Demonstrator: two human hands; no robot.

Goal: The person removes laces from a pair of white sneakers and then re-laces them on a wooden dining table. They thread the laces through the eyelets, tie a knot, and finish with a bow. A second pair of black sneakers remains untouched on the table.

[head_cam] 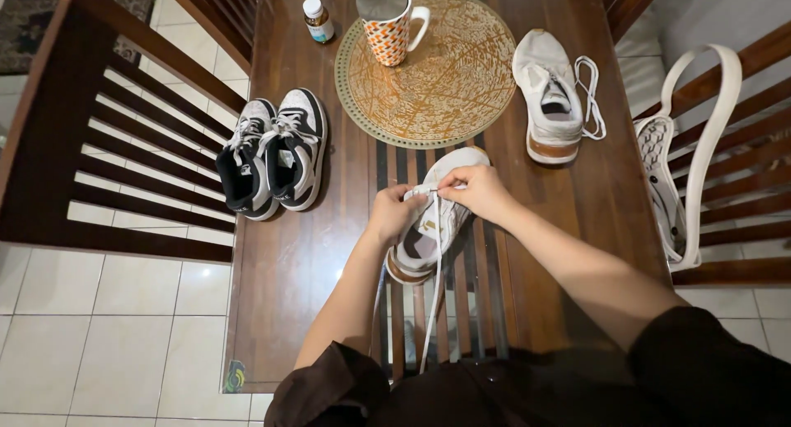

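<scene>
A dark wooden table (297, 262) over pale floor tiles fills my view, with slatted chairs at either side. At centre frame lies the white sneaker (432, 221), its long axis running from lower left to upper right, toe pointing away from me. My left hand (394, 215) rests on the shoe's left flank, fingers curled shut around the white lace (434, 270), whose loose end trails down toward me. My right hand (476, 190) comes in from the right, pinching the lace just over the eyelets. Both hands touch the shoe; neither is nearer. Its lace-less mate (548, 93) sits upper right, a black-and-white pair (273, 153) left.
</scene>
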